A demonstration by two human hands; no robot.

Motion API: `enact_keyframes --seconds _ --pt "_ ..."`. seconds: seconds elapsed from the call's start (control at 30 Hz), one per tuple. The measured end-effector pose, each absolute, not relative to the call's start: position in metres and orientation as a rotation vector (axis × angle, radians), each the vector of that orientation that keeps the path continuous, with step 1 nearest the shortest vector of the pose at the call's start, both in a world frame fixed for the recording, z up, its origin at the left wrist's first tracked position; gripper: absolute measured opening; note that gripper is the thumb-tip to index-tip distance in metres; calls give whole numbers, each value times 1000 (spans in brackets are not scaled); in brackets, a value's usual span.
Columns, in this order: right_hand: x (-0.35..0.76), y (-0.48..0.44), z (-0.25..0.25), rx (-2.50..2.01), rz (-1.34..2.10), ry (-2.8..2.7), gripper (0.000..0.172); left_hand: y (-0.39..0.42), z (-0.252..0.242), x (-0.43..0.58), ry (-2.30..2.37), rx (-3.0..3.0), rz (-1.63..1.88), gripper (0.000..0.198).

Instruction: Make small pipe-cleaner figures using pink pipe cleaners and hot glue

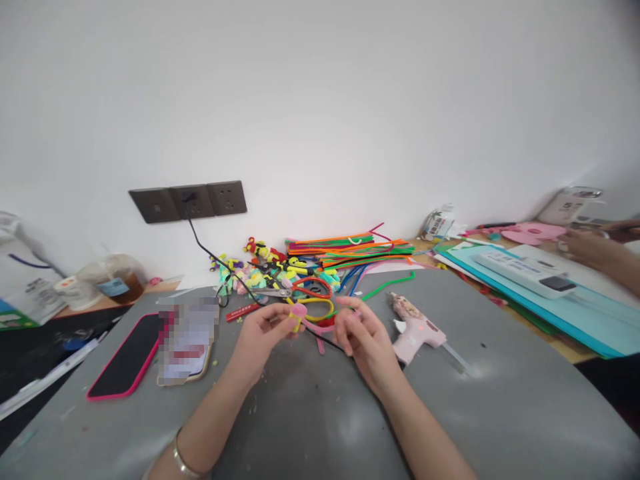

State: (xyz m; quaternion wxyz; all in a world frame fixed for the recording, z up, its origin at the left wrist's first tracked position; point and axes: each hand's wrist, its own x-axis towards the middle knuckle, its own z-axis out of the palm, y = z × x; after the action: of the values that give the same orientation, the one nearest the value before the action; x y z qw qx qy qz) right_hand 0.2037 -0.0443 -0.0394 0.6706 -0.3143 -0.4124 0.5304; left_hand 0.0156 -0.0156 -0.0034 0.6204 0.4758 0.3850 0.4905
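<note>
My left hand (267, 337) pinches a small pink and yellow pipe-cleaner piece (299, 311), pink on top and yellow below. A pink pipe-cleaner strand (320, 328) runs from near that piece toward my right hand (364, 339). The fingers of my right hand are curled around a bit of pink pipe cleaner, mostly hidden. Just beyond both hands lie scissors (314, 288) with orange and yellow handles. To the right of my right hand, a pale pink hot glue gun (417, 330) rests on its side, a clear glue stick (456, 359) protruding from its back.
Bundled pipe cleaners (350, 251) and small colourful pipe-cleaner figures (270, 263) lie along the wall. Two phones (127, 353) sit at left. A black cord (197, 241) crosses from the socket. At far right, another person's hand (590, 248) is above blue folders (590, 320).
</note>
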Motion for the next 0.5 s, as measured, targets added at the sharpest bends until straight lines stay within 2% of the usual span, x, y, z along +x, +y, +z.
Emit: enact_keyframes --seconds 0.17,0.3,0.37,0.5 --pt "223 -35 -30 -908 964 -945 35 -8 -2 11 919 897 1321 33" --pt "225 -8 -23 -1282 530 -1581 22 -5 -1 9 824 715 1353 36" --pt "216 10 -19 -1406 332 -1900 27 -4 -1 9 763 647 1337 36" --pt "190 40 -13 -1489 235 -2150 33 -5 -2 8 673 580 1305 31"
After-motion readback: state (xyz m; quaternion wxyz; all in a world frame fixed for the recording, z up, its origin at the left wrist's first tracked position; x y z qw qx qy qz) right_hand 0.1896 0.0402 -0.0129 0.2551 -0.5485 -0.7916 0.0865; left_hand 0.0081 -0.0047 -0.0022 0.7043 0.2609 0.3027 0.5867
